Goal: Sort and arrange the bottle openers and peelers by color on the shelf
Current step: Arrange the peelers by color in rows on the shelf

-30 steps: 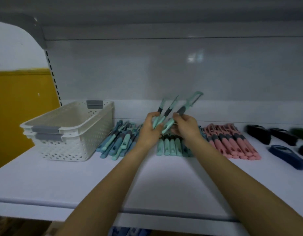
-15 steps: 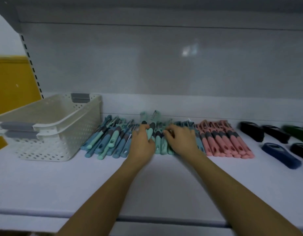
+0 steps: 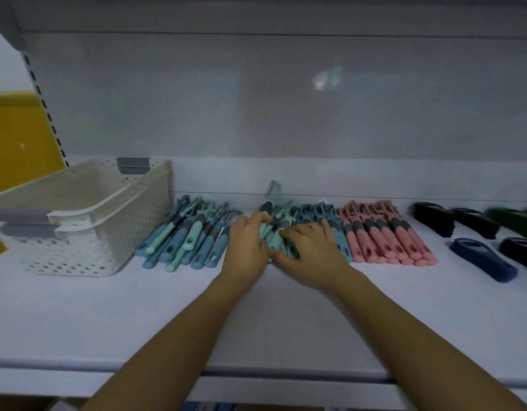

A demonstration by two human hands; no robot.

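Several mint-green peelers lie in a bunch at the back middle of the white shelf. My left hand grips their left side, fingers curled over the handles. My right hand presses on them from the right with its fingers spread, the thumb at the handle ends. To the left lies a mixed heap of blue and mint peelers. Blue peelers lie half hidden behind my right hand. A neat row of pink peelers lies further right. Dark bottle openers sit at far right.
Two stacked white perforated baskets with grey handles stand at the left. A blue bottle opener lies nearer the front on the right, with a green one behind it. The shelf's front edge runs below my forearms.
A second ago both hands held the mint peelers up in the air. They have come down onto the shelf and now push the peelers together in the green bunch.
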